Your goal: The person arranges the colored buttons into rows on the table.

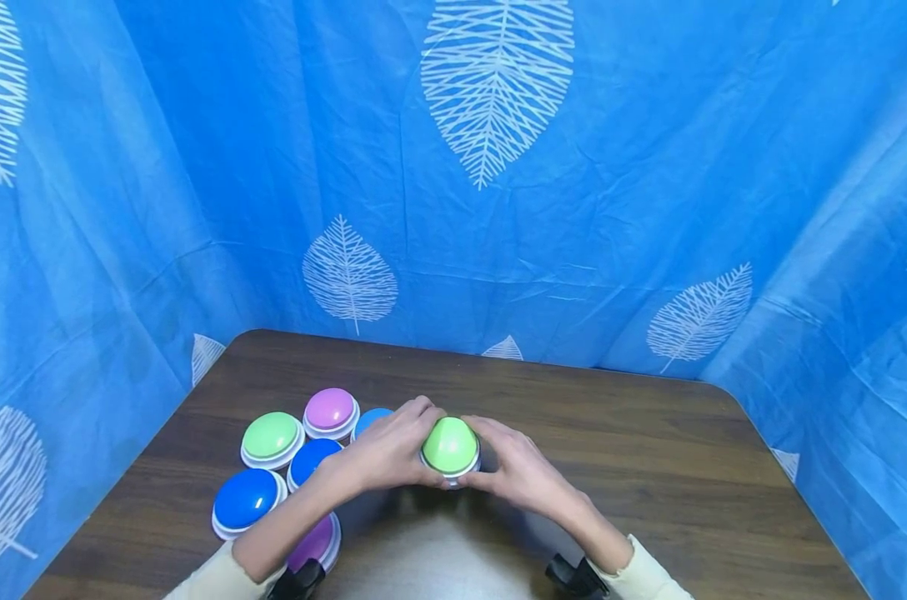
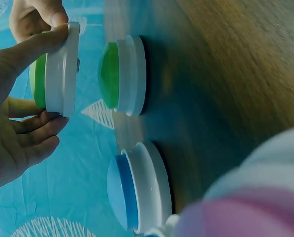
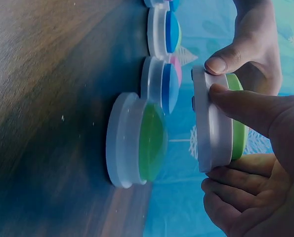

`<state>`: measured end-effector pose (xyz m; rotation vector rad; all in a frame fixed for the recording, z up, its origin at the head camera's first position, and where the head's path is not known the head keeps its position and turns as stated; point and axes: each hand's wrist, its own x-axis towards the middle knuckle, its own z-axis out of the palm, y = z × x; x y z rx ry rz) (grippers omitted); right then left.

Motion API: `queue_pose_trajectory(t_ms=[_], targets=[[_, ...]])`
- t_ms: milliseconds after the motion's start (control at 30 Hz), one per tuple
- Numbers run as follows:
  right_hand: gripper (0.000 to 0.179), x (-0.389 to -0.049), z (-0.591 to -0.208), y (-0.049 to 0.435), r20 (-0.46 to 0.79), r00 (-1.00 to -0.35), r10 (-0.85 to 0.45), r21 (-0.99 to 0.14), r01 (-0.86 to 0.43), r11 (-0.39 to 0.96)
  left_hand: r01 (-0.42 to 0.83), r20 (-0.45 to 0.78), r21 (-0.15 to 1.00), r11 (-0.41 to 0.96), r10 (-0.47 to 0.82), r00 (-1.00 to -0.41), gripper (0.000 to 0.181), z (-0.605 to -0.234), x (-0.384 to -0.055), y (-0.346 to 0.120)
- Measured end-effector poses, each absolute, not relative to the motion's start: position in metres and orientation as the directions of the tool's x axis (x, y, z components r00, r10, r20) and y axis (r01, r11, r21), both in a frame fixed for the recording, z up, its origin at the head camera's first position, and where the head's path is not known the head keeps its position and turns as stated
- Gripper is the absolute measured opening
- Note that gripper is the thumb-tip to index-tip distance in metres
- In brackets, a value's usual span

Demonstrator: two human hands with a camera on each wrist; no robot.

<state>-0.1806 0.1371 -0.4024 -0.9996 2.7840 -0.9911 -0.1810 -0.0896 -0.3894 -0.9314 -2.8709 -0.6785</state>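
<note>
A green dome push button with a white base is held level between both hands, off the table. My left hand grips its left side, thumb on the near edge of the base. From the right, my right hand grips the same base, thumb in front and fingers curled round the far side. In the right wrist view a second green button stands on the table beneath, with a gap between it and the held one; the head view hides it.
Left of the hands several push buttons stand grouped: a green one, a pink one, blue ones and a purple one partly under the left forearm. A blue leaf-print curtain hangs round the wooden table.
</note>
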Motion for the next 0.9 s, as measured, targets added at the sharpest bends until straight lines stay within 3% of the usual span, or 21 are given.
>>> queue_pose_trajectory(t_ms=[900], targets=[[0.07, -0.183, -0.408, 0.192, 0.174, -0.868, -0.465, -0.557, -0.476, 0.681, 0.626, 0.112, 0.313, 0.714, 0.627, -0.771, 0.076, -0.393, -0.206, -0.026]])
